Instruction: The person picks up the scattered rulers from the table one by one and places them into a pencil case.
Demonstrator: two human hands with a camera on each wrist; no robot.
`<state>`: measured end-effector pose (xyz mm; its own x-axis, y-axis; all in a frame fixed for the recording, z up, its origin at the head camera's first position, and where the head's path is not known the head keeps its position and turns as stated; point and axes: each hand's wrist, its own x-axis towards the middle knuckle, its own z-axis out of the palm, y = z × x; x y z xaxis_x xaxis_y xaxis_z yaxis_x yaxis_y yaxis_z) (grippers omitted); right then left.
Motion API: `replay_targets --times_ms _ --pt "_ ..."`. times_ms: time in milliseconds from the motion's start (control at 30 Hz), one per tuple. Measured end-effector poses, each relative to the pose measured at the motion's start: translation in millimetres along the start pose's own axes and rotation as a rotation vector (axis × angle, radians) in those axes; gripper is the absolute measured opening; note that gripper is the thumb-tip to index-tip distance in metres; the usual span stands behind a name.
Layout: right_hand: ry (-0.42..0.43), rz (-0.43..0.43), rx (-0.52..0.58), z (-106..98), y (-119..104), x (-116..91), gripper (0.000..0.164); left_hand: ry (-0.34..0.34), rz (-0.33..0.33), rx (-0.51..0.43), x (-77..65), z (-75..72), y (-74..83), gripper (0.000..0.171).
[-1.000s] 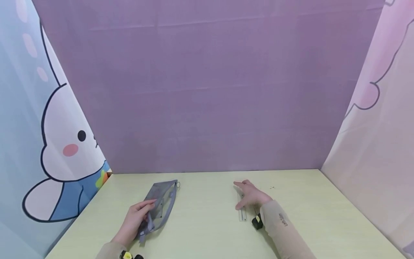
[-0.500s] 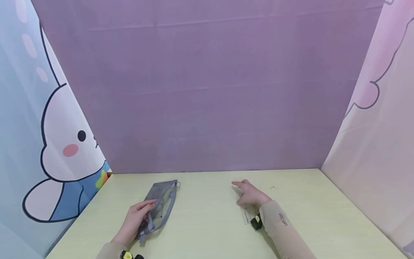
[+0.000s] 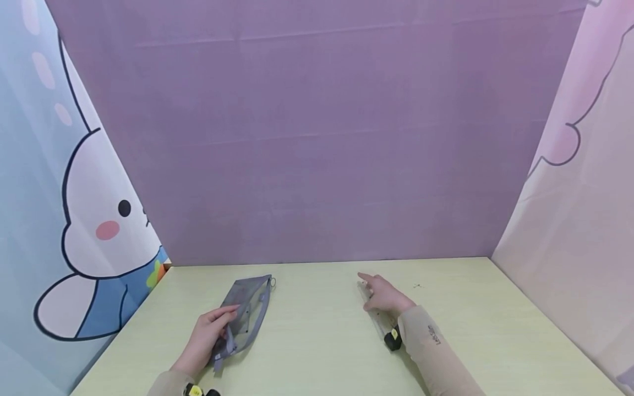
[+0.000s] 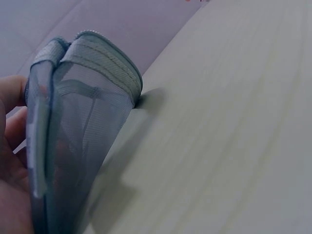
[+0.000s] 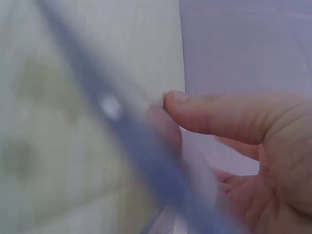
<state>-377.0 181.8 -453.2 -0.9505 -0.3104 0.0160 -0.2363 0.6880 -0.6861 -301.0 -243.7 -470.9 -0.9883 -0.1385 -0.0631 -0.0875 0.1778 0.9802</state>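
A grey mesh zip pouch (image 3: pixel 244 290) stands at the left of the table with its zipped mouth spread. My left hand (image 3: pixel 204 336) grips its near side, thumb on one face and fingers on the other; the left wrist view shows the see-through pouch (image 4: pixel 85 117) gaping beside the hand. On the right, my right hand (image 3: pixel 388 296) pinches a clear ruler (image 3: pixel 380 323) between thumb and fingers. Close to the right wrist camera, the ruler (image 5: pixel 117 122) appears as a blurred bluish slanting strip. Its far end lies partly behind the fingers in the head view.
A pale wood-grain table (image 3: pixel 317 341) spreads between both hands, with a purple cloth wall (image 3: pixel 317 165) along its back edge. Printed curtains hang at both sides. Some tiny dark marks (image 3: pixel 417 286) show on the table beyond the right hand.
The ruler has come up in the right hand and turned, its near end swinging right toward the wrist. The left hand and pouch have stayed put.
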Motion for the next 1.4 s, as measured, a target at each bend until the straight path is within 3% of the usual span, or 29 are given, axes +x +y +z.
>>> replay_targets --times_ms 233,433,633,1067,1233,1400 --pt "0.014 0.051 -0.004 -5 0 0 0.087 0.005 0.004 -0.007 0.1 0.0 -0.2 0.039" --pt "0.059 0.118 -0.015 -5 1 1 0.064 0.01 -0.001 -0.007 0.3 0.2 -0.5 0.039" --pt "0.091 0.118 0.005 -6 0 0 0.047 0.014 -0.003 -0.005 0.6 -0.1 -0.8 0.039" --pt "0.106 0.223 0.208 -7 4 1 0.032 0.01 0.007 -0.013 0.1 0.8 -1.1 0.039" --pt "0.106 0.207 0.26 -9 8 3 0.03 0.011 0.009 -0.013 -0.6 0.7 -1.6 0.039" --pt "0.092 0.192 0.382 -11 12 5 0.031 0.012 0.005 -0.011 -1.0 0.8 -0.6 0.039"
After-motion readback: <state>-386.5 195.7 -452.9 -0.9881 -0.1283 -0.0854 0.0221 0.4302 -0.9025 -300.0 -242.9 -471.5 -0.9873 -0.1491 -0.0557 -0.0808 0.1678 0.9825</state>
